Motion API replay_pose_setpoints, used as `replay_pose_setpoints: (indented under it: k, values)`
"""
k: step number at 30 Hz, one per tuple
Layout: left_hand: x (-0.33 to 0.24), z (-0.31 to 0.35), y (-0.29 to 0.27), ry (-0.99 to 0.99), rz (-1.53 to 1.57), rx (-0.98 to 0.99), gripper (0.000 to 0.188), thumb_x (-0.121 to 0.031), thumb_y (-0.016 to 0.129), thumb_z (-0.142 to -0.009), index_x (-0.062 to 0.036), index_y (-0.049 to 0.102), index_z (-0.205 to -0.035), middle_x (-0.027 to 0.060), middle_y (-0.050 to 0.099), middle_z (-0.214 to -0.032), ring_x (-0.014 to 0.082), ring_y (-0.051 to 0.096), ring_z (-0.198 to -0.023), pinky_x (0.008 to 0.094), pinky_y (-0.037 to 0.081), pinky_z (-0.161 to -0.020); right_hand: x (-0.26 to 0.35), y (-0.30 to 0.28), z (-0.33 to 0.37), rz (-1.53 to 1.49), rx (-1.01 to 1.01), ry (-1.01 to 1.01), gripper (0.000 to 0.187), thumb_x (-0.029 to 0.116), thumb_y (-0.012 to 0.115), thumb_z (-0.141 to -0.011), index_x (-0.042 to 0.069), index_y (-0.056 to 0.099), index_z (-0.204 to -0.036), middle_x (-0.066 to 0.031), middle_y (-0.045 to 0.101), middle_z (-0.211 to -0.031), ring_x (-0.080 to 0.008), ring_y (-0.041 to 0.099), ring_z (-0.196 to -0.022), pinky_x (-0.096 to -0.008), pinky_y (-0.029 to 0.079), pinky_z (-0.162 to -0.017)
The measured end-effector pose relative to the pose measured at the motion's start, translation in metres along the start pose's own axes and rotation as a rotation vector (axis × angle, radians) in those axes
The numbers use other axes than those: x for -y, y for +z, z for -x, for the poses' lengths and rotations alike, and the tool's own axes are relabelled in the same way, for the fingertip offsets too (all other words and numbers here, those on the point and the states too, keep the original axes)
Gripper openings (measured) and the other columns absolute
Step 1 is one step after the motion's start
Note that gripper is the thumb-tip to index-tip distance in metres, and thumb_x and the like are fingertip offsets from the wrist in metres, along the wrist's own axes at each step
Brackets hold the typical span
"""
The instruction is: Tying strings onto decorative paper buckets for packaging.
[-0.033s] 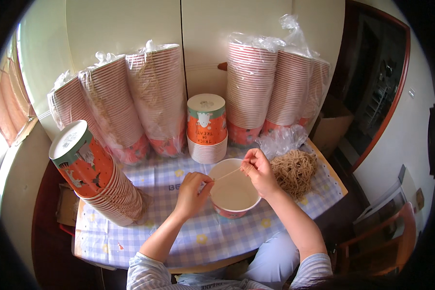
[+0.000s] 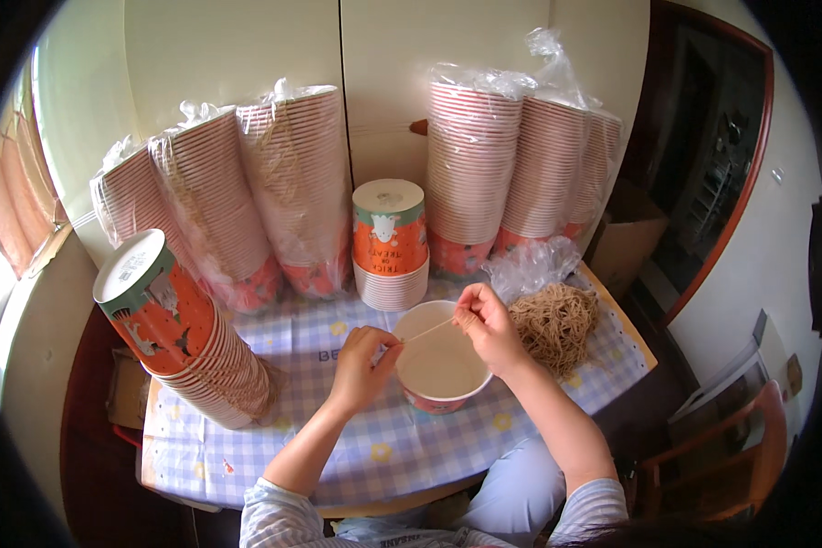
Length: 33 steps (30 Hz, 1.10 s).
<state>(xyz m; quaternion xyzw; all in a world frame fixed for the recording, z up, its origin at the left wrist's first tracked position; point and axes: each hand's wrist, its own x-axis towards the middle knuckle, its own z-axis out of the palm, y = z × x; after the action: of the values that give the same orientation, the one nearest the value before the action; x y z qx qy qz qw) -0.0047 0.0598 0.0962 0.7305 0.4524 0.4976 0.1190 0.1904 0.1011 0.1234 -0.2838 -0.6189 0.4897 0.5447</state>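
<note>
A short length of thin tan cord (image 2: pixel 429 331) is stretched between my two hands above a paper bucket (image 2: pixel 443 365). My left hand (image 2: pixel 365 361) pinches one end over the bucket's left rim. The other end is pinched by my right hand (image 2: pixel 489 324), raised a little higher over the right rim. The bucket stands upright on the table, its white inside facing up and a strip of red print showing below the rim. Close by my right hand lies a tangled heap of tan cords (image 2: pixel 555 329).
Upside-down orange and green bucket stacks stand at the middle (image 2: pixel 389 247) and the left (image 2: pixel 169 310). Tall stacks in clear plastic bags (image 2: pixel 292 183) line the back. A crumpled clear bag (image 2: pixel 534 265) lies behind the cords on the checked tablecloth (image 2: pixel 338 457). A wooden chair (image 2: pixel 731 457) stands at right.
</note>
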Motion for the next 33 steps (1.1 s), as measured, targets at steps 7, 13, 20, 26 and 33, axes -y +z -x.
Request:
replay_pose_setpoints:
  k: [7,13,20,26,33]
  values:
    - [0.009,0.03,-0.007,-0.159,0.253,-0.035,0.007,-0.003,0.062,-0.075,-0.0023,0.056,-0.079,0.0017,0.051,-0.068,0.0068,0.042,-0.058,0.0202,0.033,-0.05,0.038,0.026,0.035,0.757,0.442,-0.037,0.03,0.024,0.061,-0.08,0.004,0.049,-0.099,-0.0039,0.057,-0.068,-0.0127,0.056,-0.061,-0.0257,0.044,-0.057]
    - [0.005,0.073,-0.002,-0.267,0.381,-0.144,0.007,-0.001,0.063,-0.075,-0.0015,0.056,-0.077,0.0015,0.054,-0.067,0.0044,0.045,-0.056,0.0185,0.037,-0.05,0.02,0.055,0.075,1.196,0.497,-0.416,0.025,0.027,0.063,-0.073,0.006,0.054,-0.083,-0.0054,0.058,-0.063,-0.0201,0.06,-0.061,-0.0305,0.045,-0.061]
    - [0.011,0.106,0.025,-0.258,0.425,-0.177,0.007,0.003,0.058,-0.077,-0.0011,0.056,-0.082,0.0039,0.06,-0.075,0.0076,0.054,-0.066,0.0206,0.044,-0.059,0.005,0.052,0.08,1.395,0.53,-0.446,0.009,0.014,0.056,-0.073,0.008,0.054,-0.068,-0.0056,0.057,-0.066,-0.0185,0.059,-0.068,-0.0297,0.045,-0.063]
    - [0.009,0.114,0.044,-0.54,0.809,-0.231,0.008,-0.004,0.053,-0.083,-0.0004,0.051,-0.09,0.0047,0.059,-0.083,0.0093,0.054,-0.078,0.0212,0.042,-0.065,-0.011,0.043,0.069,1.258,0.503,-0.512,0.006,0.01,0.053,-0.068,0.007,0.057,-0.065,-0.005,0.057,-0.065,-0.02,0.058,-0.069,-0.0321,0.045,-0.067]
    - [0.006,0.109,0.037,-0.757,0.912,-0.219,0.012,-0.011,0.054,-0.083,-0.0021,0.055,-0.091,0.0027,0.059,-0.085,0.0095,0.053,-0.08,0.0214,0.039,-0.066,-0.017,0.042,0.065,1.283,0.54,-0.563,0.008,0.01,0.053,-0.066,0.009,0.059,-0.062,-0.0038,0.057,-0.064,-0.0183,0.056,-0.069,-0.031,0.044,-0.069]
